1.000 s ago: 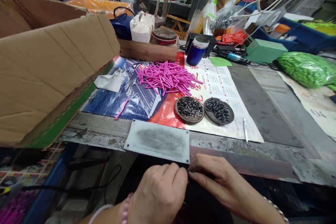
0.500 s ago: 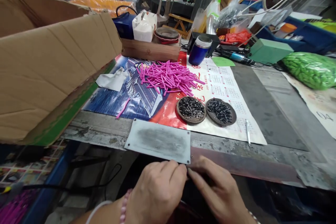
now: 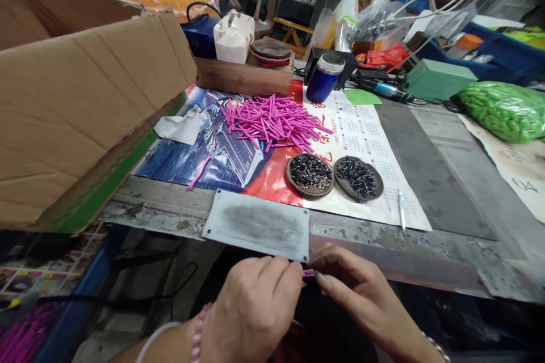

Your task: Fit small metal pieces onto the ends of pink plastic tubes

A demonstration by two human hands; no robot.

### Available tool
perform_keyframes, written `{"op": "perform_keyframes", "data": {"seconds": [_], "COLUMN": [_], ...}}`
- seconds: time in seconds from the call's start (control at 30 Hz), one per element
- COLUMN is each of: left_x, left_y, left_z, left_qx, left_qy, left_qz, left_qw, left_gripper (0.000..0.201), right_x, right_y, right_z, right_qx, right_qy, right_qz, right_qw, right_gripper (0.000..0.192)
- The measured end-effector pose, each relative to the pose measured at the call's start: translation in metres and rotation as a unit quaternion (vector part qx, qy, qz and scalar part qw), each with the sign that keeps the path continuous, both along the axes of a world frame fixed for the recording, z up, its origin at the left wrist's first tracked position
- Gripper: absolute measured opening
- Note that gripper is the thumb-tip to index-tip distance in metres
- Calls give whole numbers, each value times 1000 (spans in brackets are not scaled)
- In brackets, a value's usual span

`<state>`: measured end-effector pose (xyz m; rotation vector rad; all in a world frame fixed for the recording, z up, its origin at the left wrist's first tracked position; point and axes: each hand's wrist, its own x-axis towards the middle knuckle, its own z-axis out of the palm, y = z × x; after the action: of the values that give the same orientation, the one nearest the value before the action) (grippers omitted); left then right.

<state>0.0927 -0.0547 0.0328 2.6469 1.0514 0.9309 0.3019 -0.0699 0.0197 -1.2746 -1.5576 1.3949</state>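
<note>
In front of the table edge, my left hand is closed around a slim pink stick. Only a short end of it shows, with what looks like a dark slot; the remainder is hidden in the fist. My right hand pinches that end between thumb and fingers; any small part in the pinch is hidden. Just beyond the hands lies a pale metal plate with a dark smudged middle. Farther back are a heap of similar pink sticks and two round dishes of small dark metal parts, a left dish and a right dish.
A large cardboard box stands at the left. One loose pink stick and a crumpled paper lie near it. A blue tumbler, a white pen and a bag of green pieces are on the right.
My right hand has moved slightly right, away from my left fist. The end of the pink stick now shows between them.
</note>
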Motion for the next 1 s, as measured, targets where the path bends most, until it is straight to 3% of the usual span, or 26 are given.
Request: {"op": "perform_keyframes", "data": {"seconds": [0.17,0.43,0.7,1.0], "left_x": [1,0,1,-2], "left_y": [-1,1,3,1], "left_z": [-2,-9,-12,-18], "left_qx": [2,-13,-9,-20], "left_qy": [2,12,-41,-58], "left_qz": [-11,-12,-4,19], "left_qw": [1000,1000,999,998], "left_gripper": [20,17,13,17], "right_x": [-7,-16,-14,-16], "right_y": [2,2,6,9], "right_z": [3,0,-2,-3], "right_qx": [22,111,32,16], "right_qy": [-21,-76,-26,-6], "right_qz": [-19,-28,-17,-19], "right_qw": [999,990,999,1000], "right_gripper": [30,24,29,33]}}
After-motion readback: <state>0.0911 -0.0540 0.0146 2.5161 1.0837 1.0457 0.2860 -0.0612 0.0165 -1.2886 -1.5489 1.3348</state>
